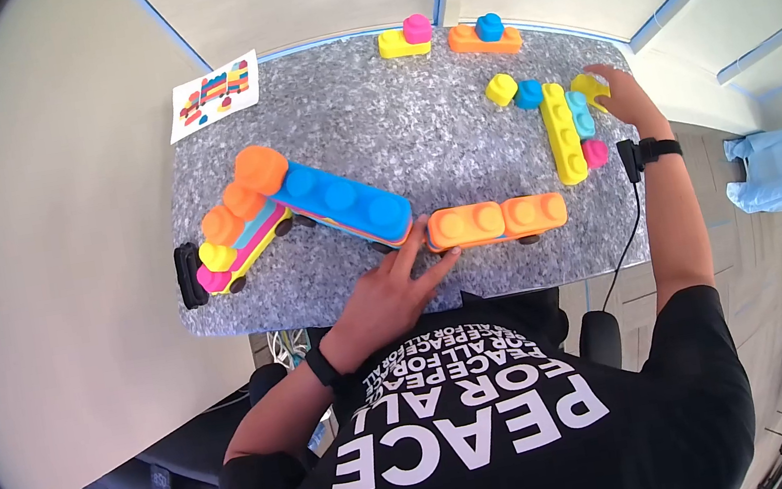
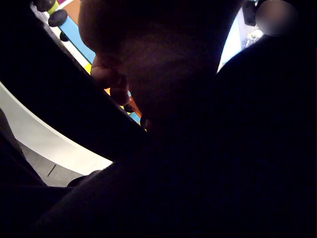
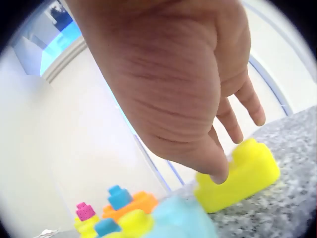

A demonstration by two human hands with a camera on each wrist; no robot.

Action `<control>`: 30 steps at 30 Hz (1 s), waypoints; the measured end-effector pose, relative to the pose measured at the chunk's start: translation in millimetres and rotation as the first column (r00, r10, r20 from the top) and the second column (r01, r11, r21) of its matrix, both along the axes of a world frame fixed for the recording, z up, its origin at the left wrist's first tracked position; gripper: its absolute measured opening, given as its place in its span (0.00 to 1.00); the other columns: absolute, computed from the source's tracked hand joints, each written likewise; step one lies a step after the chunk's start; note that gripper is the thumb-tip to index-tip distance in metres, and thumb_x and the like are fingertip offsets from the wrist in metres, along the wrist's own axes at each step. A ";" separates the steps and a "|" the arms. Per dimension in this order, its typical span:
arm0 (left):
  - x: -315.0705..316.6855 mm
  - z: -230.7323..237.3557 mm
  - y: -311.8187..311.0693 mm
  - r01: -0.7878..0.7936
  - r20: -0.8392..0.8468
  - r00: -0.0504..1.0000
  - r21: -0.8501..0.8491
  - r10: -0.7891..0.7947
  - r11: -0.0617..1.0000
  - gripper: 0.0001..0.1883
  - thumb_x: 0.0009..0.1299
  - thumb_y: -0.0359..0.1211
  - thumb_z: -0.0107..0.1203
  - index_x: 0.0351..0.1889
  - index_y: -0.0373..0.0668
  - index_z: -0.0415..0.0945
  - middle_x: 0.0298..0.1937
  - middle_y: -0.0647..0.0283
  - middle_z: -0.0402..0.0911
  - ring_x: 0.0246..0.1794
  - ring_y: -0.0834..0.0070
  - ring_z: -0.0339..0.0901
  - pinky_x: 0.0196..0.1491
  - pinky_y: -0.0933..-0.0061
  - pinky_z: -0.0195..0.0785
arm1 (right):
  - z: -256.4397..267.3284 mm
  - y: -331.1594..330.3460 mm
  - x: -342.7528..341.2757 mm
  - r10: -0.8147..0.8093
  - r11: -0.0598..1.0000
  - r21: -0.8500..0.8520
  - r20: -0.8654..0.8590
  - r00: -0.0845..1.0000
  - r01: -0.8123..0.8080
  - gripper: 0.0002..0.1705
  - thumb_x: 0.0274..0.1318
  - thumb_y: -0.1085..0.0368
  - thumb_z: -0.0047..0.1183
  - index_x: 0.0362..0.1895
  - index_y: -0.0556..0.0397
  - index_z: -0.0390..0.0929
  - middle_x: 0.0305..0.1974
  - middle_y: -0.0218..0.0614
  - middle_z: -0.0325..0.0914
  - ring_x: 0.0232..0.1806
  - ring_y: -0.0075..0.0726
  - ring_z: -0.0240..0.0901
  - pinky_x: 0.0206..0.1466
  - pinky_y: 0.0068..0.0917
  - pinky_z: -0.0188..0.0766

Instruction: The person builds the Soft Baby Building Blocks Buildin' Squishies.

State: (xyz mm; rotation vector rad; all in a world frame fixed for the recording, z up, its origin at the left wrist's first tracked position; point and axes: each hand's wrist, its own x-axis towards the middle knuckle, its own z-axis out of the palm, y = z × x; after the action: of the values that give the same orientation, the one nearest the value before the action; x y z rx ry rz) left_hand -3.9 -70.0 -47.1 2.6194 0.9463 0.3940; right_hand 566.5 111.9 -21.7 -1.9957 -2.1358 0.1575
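My left hand (image 1: 384,301) lies at the front of the table, two fingers extended at the left end of the orange-topped wheeled car (image 1: 484,222), beside the long blue block (image 1: 338,197). In the left wrist view this hand (image 2: 148,54) is dark, with its fingertips partly hidden. At the right edge, my right hand (image 1: 630,97) holds a yellow block (image 1: 591,91) low over the tabletop. The right wrist view shows the thumb of that hand (image 3: 168,84) against the near side of the yellow block (image 3: 242,178), other fingers beyond it.
A wheeled build with pink and yellow blocks (image 1: 217,257) stands left, near a black object (image 1: 190,274). A long yellow block (image 1: 562,133), light-blue block (image 1: 581,115) and pink block (image 1: 596,153) lie right. Orange (image 1: 485,40) and yellow (image 1: 403,43) blocks and a picture sheet (image 1: 215,95) lie behind.
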 end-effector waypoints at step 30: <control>0.5 -1.5 2.3 0.011 0.044 0.999 0.101 -0.015 0.995 0.37 0.76 0.34 0.69 0.85 0.62 0.79 0.91 0.34 0.64 0.74 0.47 0.88 0.58 0.59 0.93 | 61.5 -146.8 -266.2 0.558 0.820 0.281 -0.589 0.585 -0.499 0.24 0.63 0.60 0.83 0.58 0.50 0.86 0.61 0.44 0.91 0.61 0.61 0.91 0.62 0.48 0.88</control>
State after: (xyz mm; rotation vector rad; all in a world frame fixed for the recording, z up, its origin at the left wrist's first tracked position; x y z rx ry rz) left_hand -3.4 -67.7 -48.6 2.6933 0.9169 0.5070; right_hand 300.3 -35.0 39.9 -0.9400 -2.0944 0.7286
